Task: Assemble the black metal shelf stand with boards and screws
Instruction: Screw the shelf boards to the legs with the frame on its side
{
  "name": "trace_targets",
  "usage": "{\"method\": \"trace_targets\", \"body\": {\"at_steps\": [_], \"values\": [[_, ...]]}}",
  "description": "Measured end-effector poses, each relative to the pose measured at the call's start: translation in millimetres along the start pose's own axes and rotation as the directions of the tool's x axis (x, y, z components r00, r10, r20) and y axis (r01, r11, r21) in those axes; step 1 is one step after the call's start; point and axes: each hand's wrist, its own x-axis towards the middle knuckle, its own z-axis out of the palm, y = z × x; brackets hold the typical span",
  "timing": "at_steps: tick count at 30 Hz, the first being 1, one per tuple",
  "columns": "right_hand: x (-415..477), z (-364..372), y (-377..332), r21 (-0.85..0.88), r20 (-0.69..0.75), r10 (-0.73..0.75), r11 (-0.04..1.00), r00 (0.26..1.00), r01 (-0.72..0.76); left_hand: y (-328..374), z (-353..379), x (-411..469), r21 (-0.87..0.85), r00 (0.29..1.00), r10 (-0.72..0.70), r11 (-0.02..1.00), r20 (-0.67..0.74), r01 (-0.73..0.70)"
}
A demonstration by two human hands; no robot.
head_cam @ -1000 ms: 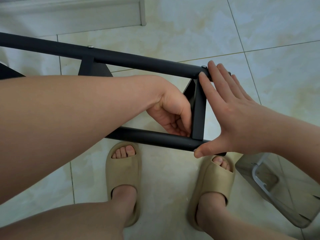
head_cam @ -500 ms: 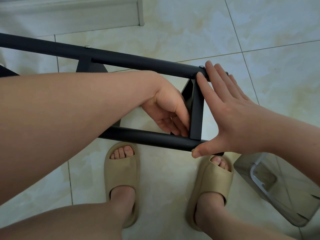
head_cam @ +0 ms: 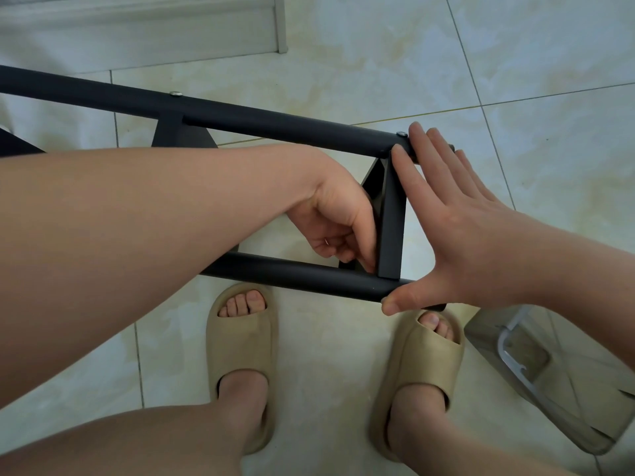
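The black metal shelf frame lies on its side above the floor, with two long tubes joined by a flat crossbar. My left hand reaches inside the frame. Its curled fingers pinch at the joint of the crossbar and the near tube. A small glint of metal shows between the fingers; what it is stays hidden. My right hand spans the frame's end, straight fingers on the far tube and thumb pressing the near tube. Screw heads sit on the far tube.
My feet in beige slippers stand on the pale tile floor under the frame. A clear plastic bag with a white part inside lies at the lower right. A second crossbar shows further left. A white baseboard runs along the back.
My left hand's fingers have shifted slightly at the joint, the thumb now lying along the crossbar. My right hand and the frame have stayed in place.
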Motion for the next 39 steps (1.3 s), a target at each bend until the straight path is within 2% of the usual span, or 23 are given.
{"method": "trace_targets", "body": {"at_steps": [6,12,19,28,39], "values": [[0.2,0.6,0.3,0.002,0.003,-0.001,1.0,1.0,0.001,-1.5,-0.9,1.8,-0.004,0.998,-0.029,1.0,-0.064,0.029],[0.0,0.5,0.3,0.002,0.002,-0.004,1.0,1.0,0.004,0.5,2.1,4.1,-0.029,0.999,-0.032,0.999,0.016,0.033],[0.3,0.4,0.4,-0.006,0.004,-0.001,1.0,1.0,0.001,-1.4,1.2,1.0,-0.049,1.0,-0.015,0.999,0.026,0.016],[0.4,-0.2,0.2,-0.009,0.006,-0.002,1.0,1.0,0.002,0.8,3.1,1.2,-0.004,0.998,-0.066,0.998,0.013,0.066],[0.2,-0.6,-1.4,-0.008,0.019,0.006,1.0,1.0,-0.006,-2.0,8.3,2.4,-0.104,1.0,-0.01,0.995,0.019,0.012]]}}
